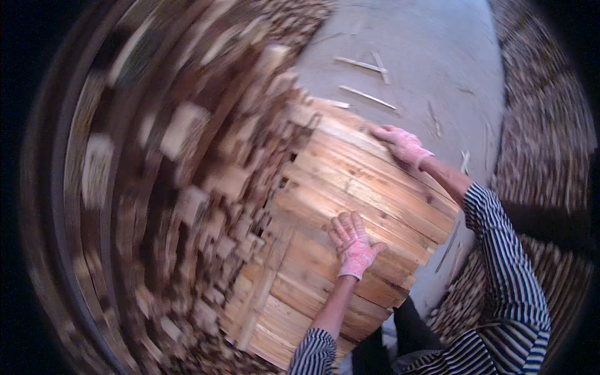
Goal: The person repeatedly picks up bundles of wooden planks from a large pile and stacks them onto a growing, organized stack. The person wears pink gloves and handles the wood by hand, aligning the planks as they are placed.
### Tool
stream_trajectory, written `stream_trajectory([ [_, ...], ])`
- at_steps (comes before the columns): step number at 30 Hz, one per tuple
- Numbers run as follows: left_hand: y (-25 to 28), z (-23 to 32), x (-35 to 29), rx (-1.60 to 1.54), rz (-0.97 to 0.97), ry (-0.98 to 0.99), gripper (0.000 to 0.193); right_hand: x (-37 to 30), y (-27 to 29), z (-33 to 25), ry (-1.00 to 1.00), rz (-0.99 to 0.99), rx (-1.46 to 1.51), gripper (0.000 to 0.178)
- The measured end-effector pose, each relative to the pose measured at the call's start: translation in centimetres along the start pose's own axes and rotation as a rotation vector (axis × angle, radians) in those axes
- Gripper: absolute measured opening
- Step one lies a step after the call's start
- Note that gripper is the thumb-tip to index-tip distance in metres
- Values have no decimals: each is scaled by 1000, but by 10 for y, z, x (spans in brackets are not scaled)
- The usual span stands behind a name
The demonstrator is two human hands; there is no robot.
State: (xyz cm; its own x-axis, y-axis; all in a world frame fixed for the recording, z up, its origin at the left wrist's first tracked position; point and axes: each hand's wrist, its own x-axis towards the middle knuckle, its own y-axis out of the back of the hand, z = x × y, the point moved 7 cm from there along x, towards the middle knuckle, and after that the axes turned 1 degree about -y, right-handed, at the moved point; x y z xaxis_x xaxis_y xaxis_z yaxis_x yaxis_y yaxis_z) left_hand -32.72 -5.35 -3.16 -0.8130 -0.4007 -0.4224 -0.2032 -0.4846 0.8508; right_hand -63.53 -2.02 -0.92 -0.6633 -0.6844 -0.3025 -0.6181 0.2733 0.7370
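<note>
Short wooden boards (350,169) lie side by side in a layer on top of a stack. My left hand (354,247), in a pink and white knit glove, rests flat on the middle boards with its fingers spread. My right hand (403,145), gloved alike, lies along the layer's far edge with its fingers stretched out over the outermost board; its thumb is hard to make out. A narrow strip of wood (265,287) lies across the boards at the near left.
Tall stacks of cut wood (187,137), blurred by motion, rise along the left. Beyond the boards is a grey concrete floor (412,37) with thin wood slivers (367,97). More piled wood (544,106) runs along the right. My legs (412,328) stand close to the stack.
</note>
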Motion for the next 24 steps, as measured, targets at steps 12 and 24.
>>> stream_trajectory([
  [12,76,-9,-46,-563,-88,24,112,-44,-18,-46,425,317,-630,58],
  [24,-27,-187,-571,-1155,534,881,83,-404,-280,-353,735,-656,67,75],
])
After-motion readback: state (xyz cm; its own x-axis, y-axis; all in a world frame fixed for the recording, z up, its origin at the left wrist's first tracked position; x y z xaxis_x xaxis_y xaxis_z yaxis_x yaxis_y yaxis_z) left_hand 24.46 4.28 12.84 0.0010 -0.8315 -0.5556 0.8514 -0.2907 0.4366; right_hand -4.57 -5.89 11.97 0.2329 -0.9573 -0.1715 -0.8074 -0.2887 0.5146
